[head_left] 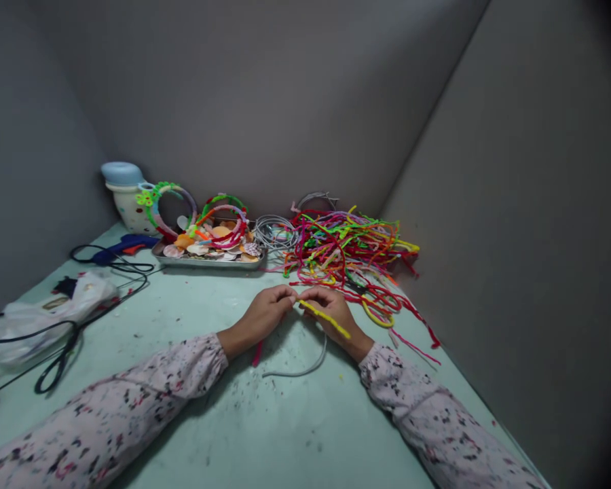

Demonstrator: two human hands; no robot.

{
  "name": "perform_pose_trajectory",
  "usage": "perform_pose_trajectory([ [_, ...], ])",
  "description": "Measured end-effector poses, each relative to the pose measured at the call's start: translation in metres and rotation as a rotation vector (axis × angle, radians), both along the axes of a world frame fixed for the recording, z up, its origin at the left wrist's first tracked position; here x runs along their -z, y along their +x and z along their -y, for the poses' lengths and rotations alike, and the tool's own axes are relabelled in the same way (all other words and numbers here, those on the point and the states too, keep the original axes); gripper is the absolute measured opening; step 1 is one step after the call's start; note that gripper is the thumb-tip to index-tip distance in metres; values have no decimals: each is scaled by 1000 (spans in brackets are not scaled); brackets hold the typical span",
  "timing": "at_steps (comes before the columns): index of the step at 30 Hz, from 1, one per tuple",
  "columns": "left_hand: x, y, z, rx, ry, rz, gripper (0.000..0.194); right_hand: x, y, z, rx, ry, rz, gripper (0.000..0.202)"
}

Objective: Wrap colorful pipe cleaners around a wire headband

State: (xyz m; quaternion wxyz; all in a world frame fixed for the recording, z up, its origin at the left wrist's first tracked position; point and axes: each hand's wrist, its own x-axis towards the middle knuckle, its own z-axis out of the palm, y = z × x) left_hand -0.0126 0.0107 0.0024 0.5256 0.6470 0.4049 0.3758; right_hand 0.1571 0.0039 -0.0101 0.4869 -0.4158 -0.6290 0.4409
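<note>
Grey panels (265, 102) rise behind and to the right of a pale green worktop (295, 435) marked with small dark specks. Two hands meet near its middle, their fingertips together, and patterned sleeves (157, 387) reach the wrists. The right hand (333, 316) has its grip closed on one end of a fuzzy yellow strip (326, 318), which slants across the front of that hand toward the near right. The left hand (265, 316) is also closed in a pinch, its fingertips right at that end of the strip; exactly what it grips cannot be told. A pinkish-red strip (257, 354) shows just below the left hand, and a thin grey wire (305, 372) curves out from beneath the right hand. Far left of the hands, a metal tray (214, 264) carries seashells (198, 248), with colourful fuzzy rings (234, 238) standing over them, one bearing green flowers (146, 198). A pale bottle (132, 209) with a blue top stands beyond the tray's left end, and a blue tool (119, 248) with an orange part lies nearer, beside it. On the left, a black cord (72, 343) loops over and around a white plastic bag (56, 309). A coil of grey wire (275, 234) sits at the tray's right end, next to a tangled heap of fuzzy strips (351, 244) in red, green, pink and yellow that spreads across the far right.
</note>
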Motion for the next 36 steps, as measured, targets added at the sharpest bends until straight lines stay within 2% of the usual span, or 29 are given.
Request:
perform_pose_trajectory([
  [5,3,-2,8,-34,-68,10,18,-3,-1,4,4,30,96,10],
  [10,2,-2,14,-31,-64,36,19,-4,3,6,-163,-216,-111,17],
  [14,4,-2,15,1,-43,48,21,-1,7,4,-211,-300,-215,19],
  [20,9,-4,14,-8,-23,27,23,0,7,2,-182,-345,-273,18],
  [29,4,-3,18,-34,56,-10,22,0,11,0,-284,-346,-204,23],
  [36,3,-2,19,-63,49,-24,21,-3,14,-1,-313,-363,-175,17],
])
